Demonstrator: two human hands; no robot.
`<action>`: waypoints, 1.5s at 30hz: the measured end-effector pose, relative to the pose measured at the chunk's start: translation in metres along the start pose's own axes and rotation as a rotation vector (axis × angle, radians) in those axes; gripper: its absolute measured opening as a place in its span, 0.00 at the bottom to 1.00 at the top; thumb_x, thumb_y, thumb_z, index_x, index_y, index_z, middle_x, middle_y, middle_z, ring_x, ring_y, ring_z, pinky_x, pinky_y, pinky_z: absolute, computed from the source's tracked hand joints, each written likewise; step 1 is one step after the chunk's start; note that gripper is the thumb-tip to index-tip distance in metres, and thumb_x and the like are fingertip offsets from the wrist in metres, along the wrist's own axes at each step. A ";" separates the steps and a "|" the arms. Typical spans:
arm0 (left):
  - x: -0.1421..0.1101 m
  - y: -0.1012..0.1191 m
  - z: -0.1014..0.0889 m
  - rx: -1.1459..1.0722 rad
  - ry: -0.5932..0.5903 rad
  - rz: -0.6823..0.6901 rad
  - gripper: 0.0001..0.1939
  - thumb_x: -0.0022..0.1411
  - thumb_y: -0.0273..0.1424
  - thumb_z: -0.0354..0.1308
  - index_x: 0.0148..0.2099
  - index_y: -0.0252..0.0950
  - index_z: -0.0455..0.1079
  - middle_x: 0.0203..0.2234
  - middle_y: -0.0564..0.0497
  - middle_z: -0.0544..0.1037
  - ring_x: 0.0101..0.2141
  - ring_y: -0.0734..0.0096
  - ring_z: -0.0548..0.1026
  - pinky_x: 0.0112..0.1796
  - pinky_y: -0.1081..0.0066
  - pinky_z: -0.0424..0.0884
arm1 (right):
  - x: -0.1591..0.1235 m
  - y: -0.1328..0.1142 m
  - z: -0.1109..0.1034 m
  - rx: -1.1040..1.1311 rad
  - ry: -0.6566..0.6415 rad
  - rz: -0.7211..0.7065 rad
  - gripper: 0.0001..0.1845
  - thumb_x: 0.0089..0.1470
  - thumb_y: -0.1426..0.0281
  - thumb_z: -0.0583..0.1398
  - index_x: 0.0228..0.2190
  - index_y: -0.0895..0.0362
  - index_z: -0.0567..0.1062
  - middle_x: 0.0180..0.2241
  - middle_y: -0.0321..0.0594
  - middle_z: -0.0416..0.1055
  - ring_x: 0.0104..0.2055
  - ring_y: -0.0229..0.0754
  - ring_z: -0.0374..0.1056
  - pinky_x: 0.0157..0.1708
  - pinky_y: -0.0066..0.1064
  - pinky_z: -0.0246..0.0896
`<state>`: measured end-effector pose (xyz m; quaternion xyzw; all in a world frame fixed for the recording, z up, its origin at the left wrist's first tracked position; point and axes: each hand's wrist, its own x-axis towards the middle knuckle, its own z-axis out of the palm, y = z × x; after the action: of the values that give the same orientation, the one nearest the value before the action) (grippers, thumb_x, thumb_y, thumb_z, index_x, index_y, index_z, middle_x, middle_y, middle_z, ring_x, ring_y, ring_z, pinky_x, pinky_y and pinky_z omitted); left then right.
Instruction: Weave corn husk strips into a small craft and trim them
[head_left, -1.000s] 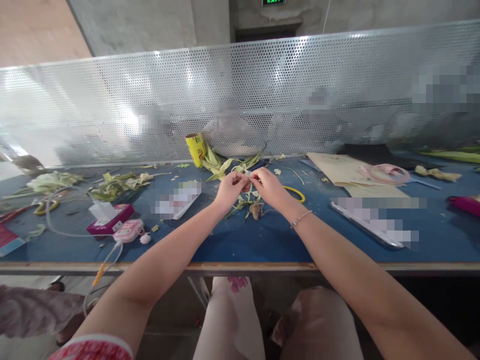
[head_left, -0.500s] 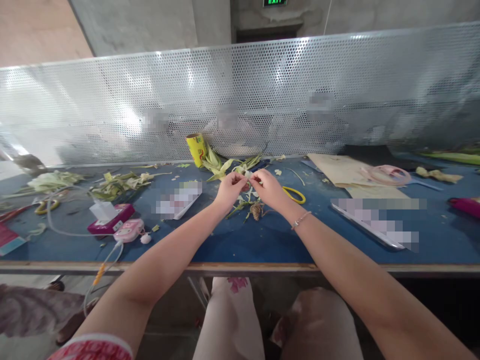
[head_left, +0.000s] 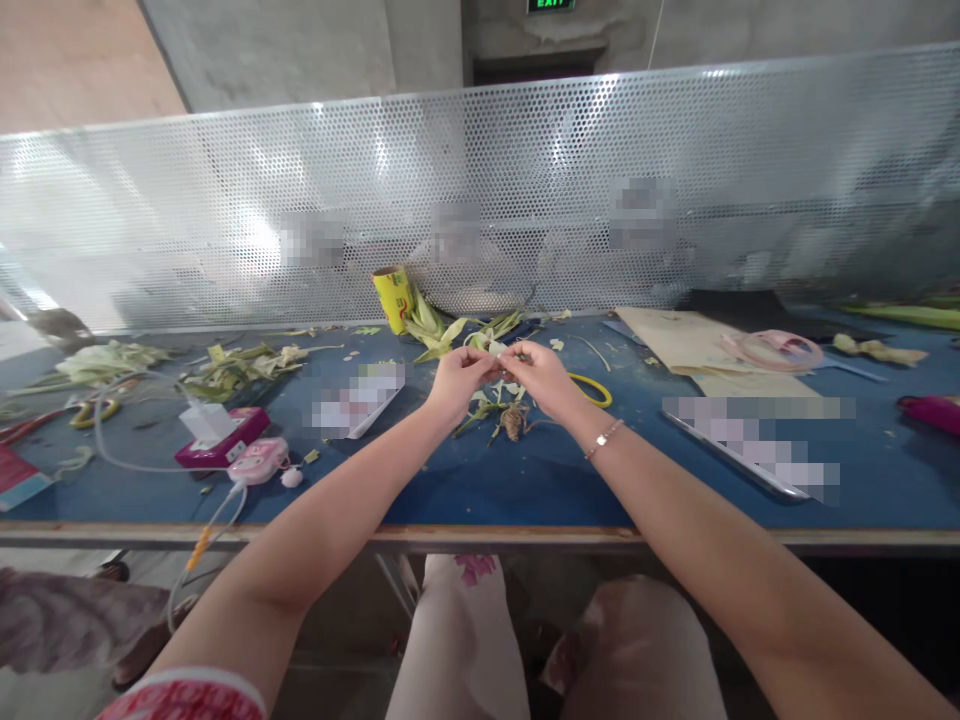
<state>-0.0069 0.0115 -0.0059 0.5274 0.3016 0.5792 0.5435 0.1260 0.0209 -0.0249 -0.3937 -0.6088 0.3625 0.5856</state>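
Your right hand [head_left: 541, 380] has dipped and turned a little since half a second ago, showing a bright plate on your bracelet [head_left: 603, 440]; your left hand [head_left: 457, 385] has barely shifted. Fingers of both your hands are pinched, tips almost meeting, over a small pale piece [head_left: 497, 349], its shape too small to make out. It sits between your fingertips, above the blue surface [head_left: 450, 495]. Just below your hands lies a green sprig [head_left: 487, 408] beside a brown tuft [head_left: 514, 421]. A yellow loop [head_left: 600, 392] lies near your right wrist. Beyond your hands, pale green leaves [head_left: 433, 335] lie beside an upright, slightly tilted yellow tube [head_left: 391, 300].
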 end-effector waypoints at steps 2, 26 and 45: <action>0.000 0.000 0.000 -0.015 0.001 -0.001 0.09 0.46 0.26 0.64 0.25 0.32 0.65 0.20 0.53 0.75 0.26 0.76 0.75 0.40 0.67 0.72 | 0.000 0.002 0.001 0.046 -0.003 -0.001 0.11 0.44 0.61 0.62 0.25 0.55 0.70 0.25 0.36 0.70 0.28 0.39 0.69 0.33 0.35 0.66; 0.000 0.003 0.000 0.010 0.069 0.029 0.10 0.46 0.20 0.61 0.28 0.34 0.62 0.20 0.56 0.70 0.23 0.80 0.69 0.30 0.74 0.66 | 0.001 0.004 0.003 0.173 0.035 -0.051 0.14 0.39 0.67 0.64 0.28 0.55 0.64 0.24 0.30 0.67 0.26 0.34 0.64 0.30 0.29 0.59; 0.000 0.005 0.000 -0.087 0.009 -0.054 0.07 0.45 0.24 0.65 0.28 0.31 0.70 0.19 0.54 0.72 0.22 0.82 0.69 0.31 0.76 0.66 | 0.001 -0.008 -0.003 0.014 0.062 -0.130 0.07 0.47 0.65 0.59 0.29 0.55 0.66 0.29 0.36 0.67 0.30 0.38 0.66 0.35 0.36 0.65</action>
<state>-0.0083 0.0105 -0.0008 0.4921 0.2928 0.5793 0.5801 0.1283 0.0184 -0.0177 -0.3602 -0.6121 0.3157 0.6292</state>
